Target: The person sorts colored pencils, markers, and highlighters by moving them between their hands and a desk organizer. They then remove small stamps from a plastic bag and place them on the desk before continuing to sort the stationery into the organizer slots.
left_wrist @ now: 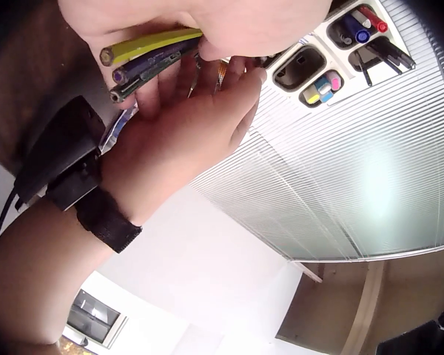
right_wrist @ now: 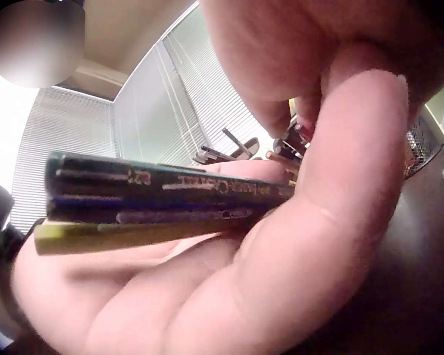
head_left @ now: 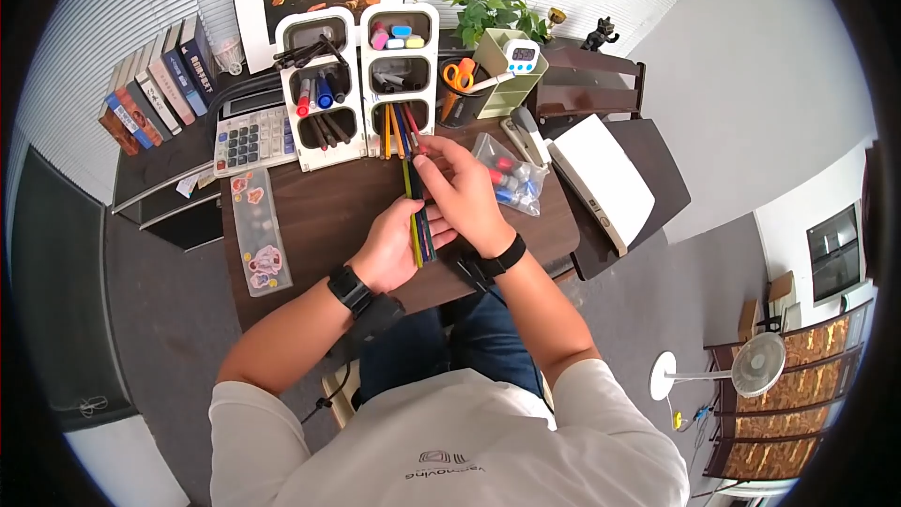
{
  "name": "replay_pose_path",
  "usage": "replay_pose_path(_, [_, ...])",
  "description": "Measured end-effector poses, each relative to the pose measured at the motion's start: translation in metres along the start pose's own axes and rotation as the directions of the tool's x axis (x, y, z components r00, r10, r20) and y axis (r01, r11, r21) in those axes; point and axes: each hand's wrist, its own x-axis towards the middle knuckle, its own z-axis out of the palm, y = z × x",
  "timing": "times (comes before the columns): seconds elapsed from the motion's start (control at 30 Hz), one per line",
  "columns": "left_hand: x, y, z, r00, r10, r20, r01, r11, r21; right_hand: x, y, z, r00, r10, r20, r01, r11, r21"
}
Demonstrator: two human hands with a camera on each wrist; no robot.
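Here, clasped three pencils [right_wrist: 148, 208] in the left hand [head_left: 388, 244], just in front of the white organizer [head_left: 399, 53], held the right hand [head_left: 469, 202] at the organizer's lower end, beside a red pencil [head_left: 411, 120], could not tell whether pinching it.

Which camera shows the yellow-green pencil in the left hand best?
The head view: the yellow-green pencil shows above and below where the left hand grips it. The left wrist view shows just an end stretch; the right wrist view, a close-up of one end, the rest hidden.
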Motion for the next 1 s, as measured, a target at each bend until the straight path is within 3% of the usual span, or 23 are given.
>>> replay_pose_path(0.23, [0.0,0.0,0.001,1.0,0.01,-0.004,-0.01,1.0,0.01,-0.005,-0.007,-0.005,1.0,0.017,-0.023,-0.016,1.0,0.014])
replay_pose_path(0.3, [0.0,0.002,0.002,1.0,0.019,0.002,-0.019,1.0,0.009,-0.016,-0.012,-0.012,0.983,-0.169,-0.072,0.157,0.977,-0.143])
replay_pose_path(0.33, [-0.001,0.0,0.002,0.999,0.032,-0.001,-0.032,0.999,-0.005,-0.024,-0.016,-0.019,0.986,-0.155,-0.064,0.144,0.979,-0.144])
replay_pose_path(0.4, [0.003,-0.006,-0.013,0.998,0.047,0.039,-0.046,0.999,-0.025,-0.049,-0.022,-0.031,0.955,-0.297,-0.001,0.28,0.903,-0.324])
replay_pose_path(0.47, [0.001,-0.004,-0.012,0.998,0.048,0.031,-0.047,0.999,-0.013,-0.072,-0.025,-0.032,0.952,-0.303,0.035,0.301,0.914,-0.271])
replay_pose_path(0.53, [-0.004,-0.003,-0.004,0.999,0.02,0.042,-0.017,0.998,-0.06,-0.093,-0.034,-0.034,0.983,-0.098,0.154,0.126,0.975,-0.183])
replay_pose_path(0.57, [-0.003,-0.001,-0.001,1.0,0.031,0.003,-0.031,0.999,-0.019,-0.099,-0.032,-0.034,0.979,-0.086,0.187,0.111,0.986,-0.128])
replay_pose_path(0.77, [-0.006,0.002,0.006,0.999,0.04,-0.006,-0.04,0.997,0.06,-0.107,-0.019,-0.024,0.955,-0.179,0.236,0.192,0.981,-0.036])
replay_pose_path(0.9, [-0.004,0.003,0.003,1.0,0.0,0.011,0.0,1.0,0.027,-0.103,-0.03,-0.034,0.962,-0.183,0.202,0.21,0.971,-0.118])
replay_pose_path(1.0, [-0.001,0.004,0.001,1.0,-0.008,-0.012,0.008,1.0,0.0,-0.102,-0.048,-0.047,0.959,-0.282,0.018,0.279,0.937,-0.211])
